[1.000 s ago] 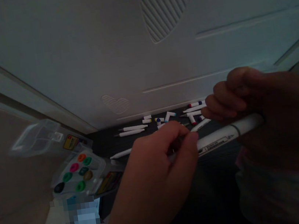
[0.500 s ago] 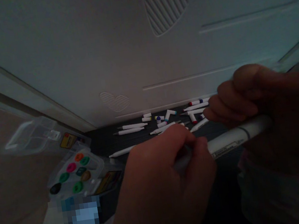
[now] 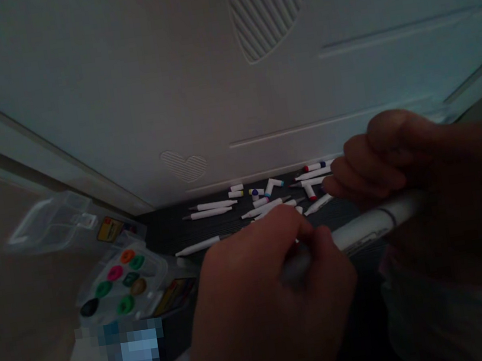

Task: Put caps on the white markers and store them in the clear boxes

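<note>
Nearest, the left hand (image 3: 262,303) pinched a marker (image 3: 362,229) between thumb and fingers. The right hand (image 3: 423,173), coming out of a pale sleeve (image 3: 457,317), had its fingers curled; the marker's right end was lost in shadow against the palm, and whether that hand gripped it I cannot tell. The marker slanted between the two hands, in front of the dark surface (image 3: 158,228) — a round white barrel with a thin dark ring toward its right end, a greyish left end at the fingertips, and dark print too blurred to read.

At the left stood a clear plastic case (image 3: 157,258), its lid (image 3: 49,222) swung open to the far left, with round orange, pink, green, brown and black marker ends (image 3: 115,273) showing inside. A lone pen (image 3: 199,246) lay just beyond the left hand. Farther off came a pair of pens (image 3: 212,213), then small white caps (image 3: 236,194) and more pens (image 3: 267,207) toward the right.

A strip of bare dark surface ran between the case and the pair of pens. The far edge met a white panel (image 3: 142,87) with a raised heart (image 3: 185,165) — that upright face limited room beyond the pens, while the right hand hid some of the right side.
</note>
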The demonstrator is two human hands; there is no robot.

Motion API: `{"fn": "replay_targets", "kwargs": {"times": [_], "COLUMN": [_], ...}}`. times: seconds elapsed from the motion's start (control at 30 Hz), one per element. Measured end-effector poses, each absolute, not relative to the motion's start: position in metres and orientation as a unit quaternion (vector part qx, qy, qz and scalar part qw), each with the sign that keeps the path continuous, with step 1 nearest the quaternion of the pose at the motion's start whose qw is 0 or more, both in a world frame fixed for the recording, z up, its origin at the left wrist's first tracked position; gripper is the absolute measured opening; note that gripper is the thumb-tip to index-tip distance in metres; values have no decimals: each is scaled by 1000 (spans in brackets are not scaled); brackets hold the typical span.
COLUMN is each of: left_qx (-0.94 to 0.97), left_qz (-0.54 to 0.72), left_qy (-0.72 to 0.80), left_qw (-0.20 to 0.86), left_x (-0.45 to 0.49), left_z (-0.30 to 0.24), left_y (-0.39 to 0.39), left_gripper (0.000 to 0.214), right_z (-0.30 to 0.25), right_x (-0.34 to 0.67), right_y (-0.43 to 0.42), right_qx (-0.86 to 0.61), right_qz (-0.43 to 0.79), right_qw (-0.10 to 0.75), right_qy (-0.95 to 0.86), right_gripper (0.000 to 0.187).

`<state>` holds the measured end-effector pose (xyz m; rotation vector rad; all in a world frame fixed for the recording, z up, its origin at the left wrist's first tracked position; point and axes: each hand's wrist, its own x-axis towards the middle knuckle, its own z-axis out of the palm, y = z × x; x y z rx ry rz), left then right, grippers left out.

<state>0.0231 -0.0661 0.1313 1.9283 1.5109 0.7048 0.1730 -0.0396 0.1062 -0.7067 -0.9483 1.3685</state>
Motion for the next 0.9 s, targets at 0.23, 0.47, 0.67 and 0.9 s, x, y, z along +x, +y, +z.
{"fn": "replay_targets", "kwargs": {"times": [0.23,0.47,0.67,0.9], "left_qx": [719,719,718,691], "left_qz": [275,267,296,332], "left_qy": [579,581,550,528], "left_qw": [270,274,306,365], "left_x": [23,25,21,20], "left_z": [128,130,122,116], "left_y": [-64,-64,-56,-52], "left_gripper": [19,18,19,18], "right_z": [102,105,102,93], "right_x": [171,170,172,186], "right_y": [-37,-37,-37,-32], "right_qx": [-301,-331,-307,-307], "right_qz": [588,573,581,538], "right_qw": [624,619,630,629], "right_qy": [-417,-422,-413,-470], "right_gripper": [27,27,27,22]}}
